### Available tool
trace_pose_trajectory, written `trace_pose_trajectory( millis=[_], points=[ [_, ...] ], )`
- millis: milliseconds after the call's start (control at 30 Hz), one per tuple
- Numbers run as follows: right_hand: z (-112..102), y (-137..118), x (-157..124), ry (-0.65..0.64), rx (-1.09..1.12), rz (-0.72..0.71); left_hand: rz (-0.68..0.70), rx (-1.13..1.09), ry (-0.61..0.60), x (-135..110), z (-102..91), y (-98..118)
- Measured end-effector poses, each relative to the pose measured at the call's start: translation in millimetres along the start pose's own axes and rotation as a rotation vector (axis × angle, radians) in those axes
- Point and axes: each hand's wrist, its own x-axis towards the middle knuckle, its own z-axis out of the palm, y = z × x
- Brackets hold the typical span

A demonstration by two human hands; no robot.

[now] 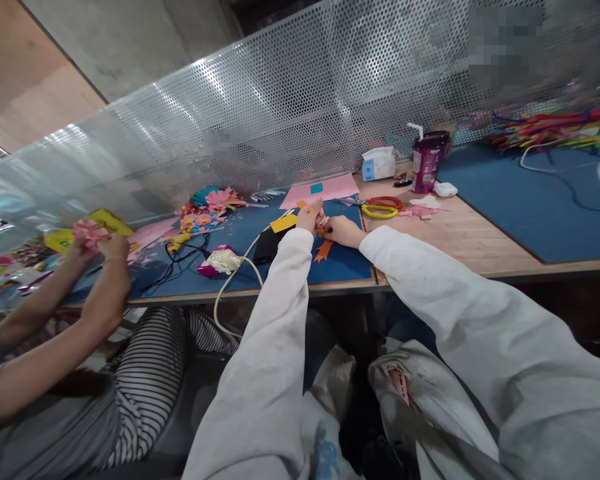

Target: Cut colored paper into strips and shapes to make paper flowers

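Both my arms in white sleeves reach out over the blue mat (350, 263). My left hand (309, 217) and my right hand (342, 231) meet over a small pink paper piece (323, 221), fingers pinched on it. An orange paper cutout (324, 250) lies on the mat just under my hands. A yellow paper slip (284, 223) sits left of my left hand. What the fingers do to the pink piece is too small to tell.
A pink sheet (325, 189) with a teal square, red and yellow scissors (381, 207), a tissue box (379, 164) and a purple cup (427, 161) lie beyond. A co-worker's hands (105, 248) hold a pink paper flower at left. Perforated metal screen (280, 113) behind; pipe cleaners (555, 127) far right.
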Motion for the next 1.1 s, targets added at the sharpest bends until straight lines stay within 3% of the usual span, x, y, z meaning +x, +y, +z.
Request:
trace_pose_trajectory(
  millis=[233, 467, 867, 1100],
  points=[
    [3.5, 2.9, 2.5, 0.085, -0.059, -0.058, 0.023, 0.011, -0.027, 1.4, -2.8, -0.8],
    [2.3, 1.1, 1.6, 0.028, -0.057, -0.039, 0.022, 0.058, -0.113, -6.8, -0.8, 5.2],
    [1.3, -1.2, 0.4, 0.017, -0.060, -0.003, -0.011, -0.046, -0.049, -11.2, 4.3, 7.4],
    [-0.6, -2.3, -0.8, 0.013, -0.082, -0.025, -0.075, 0.019, -0.007, -10.5, 3.2, 8.7]
  ],
)
